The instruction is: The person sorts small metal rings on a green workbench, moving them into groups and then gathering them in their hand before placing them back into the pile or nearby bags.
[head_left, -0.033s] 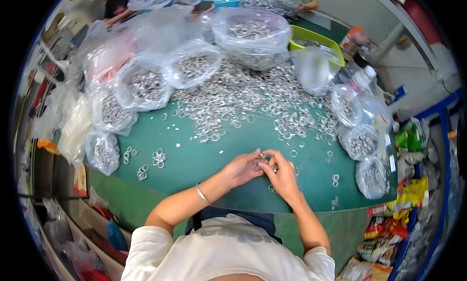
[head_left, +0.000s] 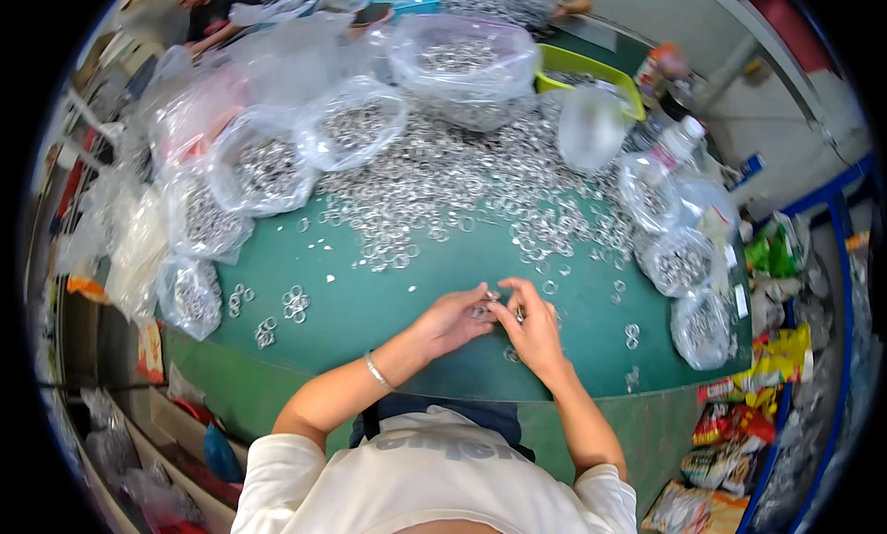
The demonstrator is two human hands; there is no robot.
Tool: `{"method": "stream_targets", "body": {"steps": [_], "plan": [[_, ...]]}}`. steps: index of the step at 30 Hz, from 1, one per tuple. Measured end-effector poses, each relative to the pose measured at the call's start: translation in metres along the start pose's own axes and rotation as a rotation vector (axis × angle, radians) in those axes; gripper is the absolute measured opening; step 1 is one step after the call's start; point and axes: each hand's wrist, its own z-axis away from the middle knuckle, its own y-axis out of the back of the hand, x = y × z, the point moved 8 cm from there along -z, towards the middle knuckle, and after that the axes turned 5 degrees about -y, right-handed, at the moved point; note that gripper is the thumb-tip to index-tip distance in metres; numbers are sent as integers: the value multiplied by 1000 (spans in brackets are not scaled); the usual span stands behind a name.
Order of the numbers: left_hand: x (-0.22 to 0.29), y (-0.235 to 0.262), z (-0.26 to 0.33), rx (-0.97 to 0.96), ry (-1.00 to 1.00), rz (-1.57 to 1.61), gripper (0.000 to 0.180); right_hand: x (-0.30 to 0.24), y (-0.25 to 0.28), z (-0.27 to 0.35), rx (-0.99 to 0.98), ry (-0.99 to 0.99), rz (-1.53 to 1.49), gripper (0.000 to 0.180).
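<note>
With the clock laid flat around my two hands and twelve pointing away from me, I had my left hand [head_left: 451, 322] turned palm up, cupped around a few metal rings [head_left: 479, 312] that lay on its fingers. My right hand [head_left: 534, 329] met it from the three o'clock side, thumb and forefinger brought up to a small metal piece [head_left: 492, 296] at my left fingertips. More shiny bits [head_left: 520, 315] were clasped in the curl of my right fingers, too small for me to tell their exact shape. I could not tell which hand bore the small piece's weight.

Both hands were over the near part of the green table [head_left: 443, 349]. At twelve o'clock spread a wide heap of loose rings [head_left: 434, 178], with a big clear bag [head_left: 462, 81] of rings behind it. Three little clusters sat near nine o'clock, the closest cluster [head_left: 296, 304] well apart from my left forearm; a smaller group [head_left: 632, 336] lay toward three. Filled bags curved from nine, where a small bag [head_left: 191, 297] stood, around to eleven. Another bag [head_left: 699, 331] rested at three, and a yellow-green bin [head_left: 591, 66] stood between twelve and one. A silver bracelet [head_left: 377, 371] circled my left wrist.
</note>
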Motion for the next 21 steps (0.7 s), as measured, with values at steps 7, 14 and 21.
{"method": "stream_targets", "body": {"steps": [7,14,21], "plan": [[-4,-18,8,60,-2,-188,28,8,11,8,72,79,28,15],[-6,-4,3,-361,109,180,23,84,63,36,380,-224,-900,10],[-15,-58,-16,67,24,-314,25,152,113,88,571,-122,-1528,23]]}}
